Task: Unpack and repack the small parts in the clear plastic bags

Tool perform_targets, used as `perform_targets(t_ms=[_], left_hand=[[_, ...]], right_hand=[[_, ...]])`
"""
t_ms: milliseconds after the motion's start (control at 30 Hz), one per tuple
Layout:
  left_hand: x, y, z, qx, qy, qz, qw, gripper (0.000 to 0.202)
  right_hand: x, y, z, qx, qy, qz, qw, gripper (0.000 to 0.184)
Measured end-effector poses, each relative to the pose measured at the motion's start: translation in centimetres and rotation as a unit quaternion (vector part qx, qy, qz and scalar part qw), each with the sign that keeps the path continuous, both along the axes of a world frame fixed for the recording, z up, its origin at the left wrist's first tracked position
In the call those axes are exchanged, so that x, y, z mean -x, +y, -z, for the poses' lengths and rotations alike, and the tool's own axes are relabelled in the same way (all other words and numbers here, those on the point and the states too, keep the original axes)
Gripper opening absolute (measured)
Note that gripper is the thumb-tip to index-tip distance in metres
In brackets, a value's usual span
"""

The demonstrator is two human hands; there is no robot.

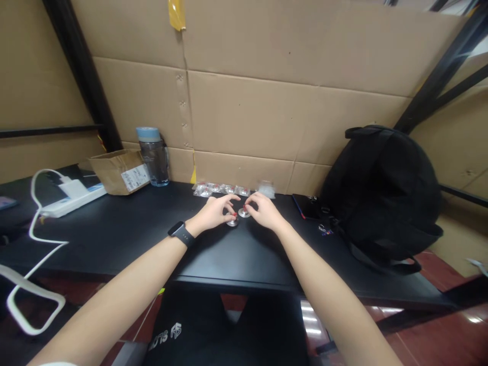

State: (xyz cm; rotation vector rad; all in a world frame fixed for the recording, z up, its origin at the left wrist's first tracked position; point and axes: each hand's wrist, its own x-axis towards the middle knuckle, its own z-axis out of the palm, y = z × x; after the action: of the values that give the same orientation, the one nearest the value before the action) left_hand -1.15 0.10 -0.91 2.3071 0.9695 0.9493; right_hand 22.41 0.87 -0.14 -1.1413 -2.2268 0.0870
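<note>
On the black table, two small shiny round discs with red knobs sit side by side. My left hand [218,211], a dark watch on its wrist, has its thumb and a bent finger closed at the red knob of the nearer disc [232,222]; its index finger reaches out above. My right hand [264,209] pinches the red knob of the other disc [243,213], slightly farther back. Just beyond my hands, several clear plastic packets [230,189] with red bits inside lie in a row. A whitish clear packet [267,189] is at their right end.
Cardboard panels [244,112] stand behind the table [236,254]. To the left are a water bottle [154,157], an open cardboard box [120,173] and a white power strip [74,201] with a cable. A black backpack [385,198], a dark flat item [307,206] and a keyring [325,230] are right.
</note>
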Motion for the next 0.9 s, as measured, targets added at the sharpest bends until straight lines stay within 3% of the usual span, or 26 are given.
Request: perform_targets(t_ms=[133,267,900], left_hand=[[0.2,-0.3,-0.4,-0.014,0.029,0.0,0.999,0.051],[0.4,-0.3,-0.3,-0.027,0.048,-0.002,0.998,0.049],[0.5,-0.4,-0.4,-0.03,0.078,-0.004,0.996,0.05]], right_hand=[[-3.7,1.9,0.5,0.041,-0.108,0.165,0.98,0.026],[-6.0,3.1,1.4,0.085,-0.169,0.227,0.955,0.04],[-6.6,3.7,1.5,0.094,-0.181,0.254,0.945,0.046]])
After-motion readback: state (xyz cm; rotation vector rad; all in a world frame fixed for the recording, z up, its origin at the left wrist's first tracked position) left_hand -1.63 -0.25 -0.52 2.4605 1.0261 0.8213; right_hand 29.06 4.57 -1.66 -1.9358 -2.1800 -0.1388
